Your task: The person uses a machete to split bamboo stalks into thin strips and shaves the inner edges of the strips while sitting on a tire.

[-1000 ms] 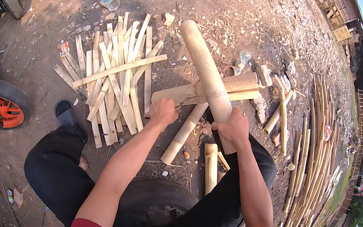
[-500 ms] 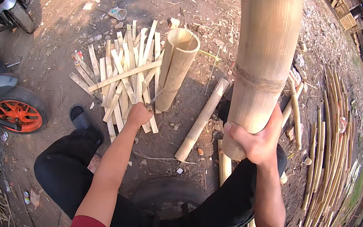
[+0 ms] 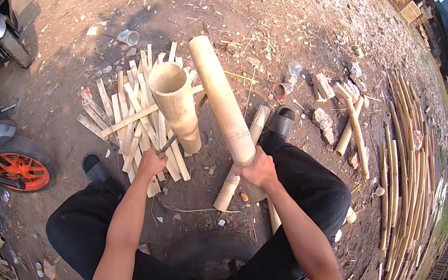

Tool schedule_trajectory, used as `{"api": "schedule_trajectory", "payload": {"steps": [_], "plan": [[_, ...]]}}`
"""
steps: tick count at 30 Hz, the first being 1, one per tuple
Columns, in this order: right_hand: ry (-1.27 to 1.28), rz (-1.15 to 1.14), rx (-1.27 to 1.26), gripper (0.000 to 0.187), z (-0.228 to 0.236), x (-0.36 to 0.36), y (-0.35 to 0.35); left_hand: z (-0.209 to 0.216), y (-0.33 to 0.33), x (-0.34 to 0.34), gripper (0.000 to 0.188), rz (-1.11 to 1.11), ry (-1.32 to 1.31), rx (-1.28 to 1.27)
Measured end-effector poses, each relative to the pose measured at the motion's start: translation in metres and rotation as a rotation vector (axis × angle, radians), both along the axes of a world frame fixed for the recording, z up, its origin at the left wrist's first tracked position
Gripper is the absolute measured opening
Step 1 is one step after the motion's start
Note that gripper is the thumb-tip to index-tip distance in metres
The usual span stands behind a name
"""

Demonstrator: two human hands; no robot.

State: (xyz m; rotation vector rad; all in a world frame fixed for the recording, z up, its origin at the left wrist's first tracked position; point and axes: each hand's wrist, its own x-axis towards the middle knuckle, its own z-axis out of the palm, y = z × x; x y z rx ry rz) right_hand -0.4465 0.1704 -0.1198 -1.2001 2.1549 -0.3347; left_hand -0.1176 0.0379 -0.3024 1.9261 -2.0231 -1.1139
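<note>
My left hand point(image 3: 152, 163) is closed round the handle of a knife point(image 3: 167, 143). Its blade runs towards an upright, hollow bamboo tube point(image 3: 180, 109) and is mostly hidden by it. The tube leans a little left, its open end up. In my right hand point(image 3: 258, 169) is the lower end of a thick bamboo pole point(image 3: 222, 99), gripped with fingers wrapped round it. The pole slants up and left, its upper end beyond the tube's rim. Between pole and tube a short pale piece point(image 3: 197, 88) sticks out; I cannot tell what it belongs to.
Split bamboo strips point(image 3: 132, 109) lie piled left of the tube. Another bamboo length point(image 3: 229, 186) lies between my feet, near a black tyre point(image 3: 210, 251). Long poles point(image 3: 410, 173) are stacked at right, and a motorbike wheel point(image 3: 21, 165) stands at left. Stones point(image 3: 324, 123) lie ahead.
The bamboo pole in my right hand has swung down and left, from raised high to slanting beside the tube. The tube now leans further left. My left hand has moved slightly left and nearer.
</note>
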Motion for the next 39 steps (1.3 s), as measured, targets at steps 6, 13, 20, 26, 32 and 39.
{"api": "schedule_trajectory", "payload": {"steps": [6,13,20,26,32,39], "plan": [[0.179,0.039,-0.311,0.068,0.105,-0.013,-0.034,0.004,-0.009,0.002,0.040,-0.009,-0.028,0.056],[-0.055,-0.069,-0.807,0.061,0.139,0.014,-0.059,0.010,0.017,0.000,0.040,-0.050,-0.050,0.110],[0.252,0.093,0.169,0.074,0.013,-0.006,0.012,0.038,-0.004,-0.009,0.041,-0.177,-0.184,0.111],[0.204,0.061,-0.392,0.067,0.126,-0.006,-0.032,0.016,0.005,0.018,0.040,-0.081,-0.098,0.139],[-0.217,-0.055,-0.760,0.060,0.101,0.030,-0.048,0.020,0.013,0.028,0.040,-0.068,-0.143,0.158],[0.109,0.061,0.077,0.068,-0.007,0.036,-0.001,0.054,-0.005,0.010,0.035,-0.096,-0.152,0.155]]}}
